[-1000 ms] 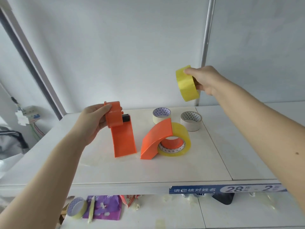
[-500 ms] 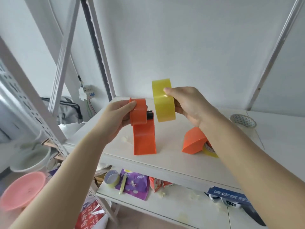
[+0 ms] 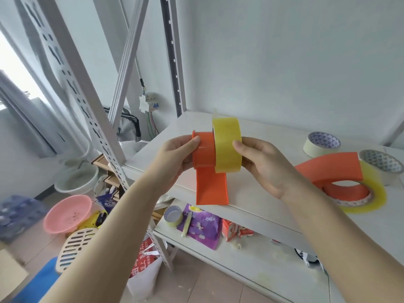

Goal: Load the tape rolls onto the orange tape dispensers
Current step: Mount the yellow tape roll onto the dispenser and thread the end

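The yellow translucent roll of packing tape (image 3: 227,145) stands on edge in mid-air above the front left part of the white shelf top (image 3: 269,193), its round faces turned left and right, so its axis runs sideways across your view. A short loose tape end stands up at its top edge. Your right hand (image 3: 266,165) grasps it: the thumb lies on the outer band facing you, and the other fingers pass behind the roll, where their contact is hidden. The roll's left face sits against the cylindrical hub of the orange plastic tape dispenser (image 3: 206,162); whether the hub has entered the core cannot be told. Your left hand (image 3: 175,162) is closed on that hub, thumb on its near side by the flange at the left end, remaining fingers wrapped behind. The dispenser's flat orange tongue hangs straight down from the hub, its long axis vertical, its lower edge in front of the shelf's front lip. To the right, a second orange dispenser already carrying a yellow roll (image 3: 349,184) lies on the shelf top, well apart from your hands. Beyond it stand two cream masking tape rolls with patterned cores (image 3: 321,144), flat on the shelf.
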